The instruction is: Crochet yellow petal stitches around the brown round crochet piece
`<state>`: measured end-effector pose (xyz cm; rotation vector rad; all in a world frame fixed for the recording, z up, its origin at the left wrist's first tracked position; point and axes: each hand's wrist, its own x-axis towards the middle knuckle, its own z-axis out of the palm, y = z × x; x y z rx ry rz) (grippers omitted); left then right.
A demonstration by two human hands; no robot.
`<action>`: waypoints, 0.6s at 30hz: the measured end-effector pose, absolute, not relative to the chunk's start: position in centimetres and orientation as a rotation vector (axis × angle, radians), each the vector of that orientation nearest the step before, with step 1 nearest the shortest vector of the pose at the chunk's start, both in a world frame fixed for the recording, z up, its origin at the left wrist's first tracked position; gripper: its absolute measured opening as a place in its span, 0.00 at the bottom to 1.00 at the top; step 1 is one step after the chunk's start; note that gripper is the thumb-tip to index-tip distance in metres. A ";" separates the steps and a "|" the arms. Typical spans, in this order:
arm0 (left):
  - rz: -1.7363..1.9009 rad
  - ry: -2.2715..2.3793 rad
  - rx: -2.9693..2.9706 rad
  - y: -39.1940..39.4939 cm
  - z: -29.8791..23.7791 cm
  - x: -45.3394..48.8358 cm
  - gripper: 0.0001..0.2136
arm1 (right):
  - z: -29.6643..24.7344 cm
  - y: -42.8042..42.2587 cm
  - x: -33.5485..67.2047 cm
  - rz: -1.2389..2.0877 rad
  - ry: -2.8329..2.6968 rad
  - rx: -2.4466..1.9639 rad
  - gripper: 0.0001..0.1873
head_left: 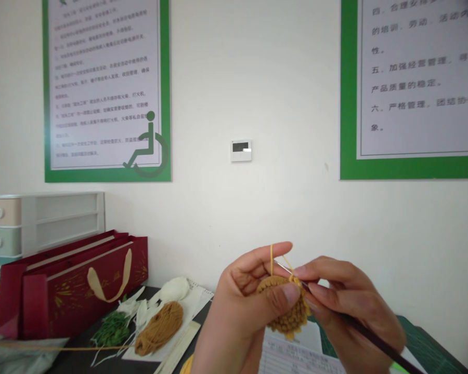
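My left hand (253,301) pinches a round crochet piece (286,317) in mustard and yellow yarn, its thumb lying across the front. A yellow strand (272,259) loops over the raised left index finger and runs down to the work. In my right hand (347,296) is a crochet hook (364,328) with a dark handle and a silver tip. The hook's metal end meets the upper right edge of the piece, near the left thumb. Part of the piece is hidden behind the left thumb and fingers.
A brown yarn ball (159,328), green yarn (112,328) and white yarn (175,289) lie on the dark table at left. Behind them stand maroon gift bags (86,285) and a drawer unit (62,215). Printed papers (296,358) and a green mat (425,343) lie beneath my hands.
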<state>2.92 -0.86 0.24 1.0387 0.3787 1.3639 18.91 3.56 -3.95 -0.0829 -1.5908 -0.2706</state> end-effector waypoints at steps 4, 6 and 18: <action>1.537 0.441 1.016 -1.1 0.1 4.1 0.19 | -4.4 3.4 18.0 -0.563 -1.501 -0.230 0.23; 1.643 0.481 1.026 -1.1 0.1 4.6 0.16 | -4.3 3.0 17.5 -0.650 -1.484 -0.306 0.21; 1.678 0.568 1.196 -0.9 0.4 3.8 0.07 | -2.7 1.8 16.5 0.381 -1.151 -0.268 0.08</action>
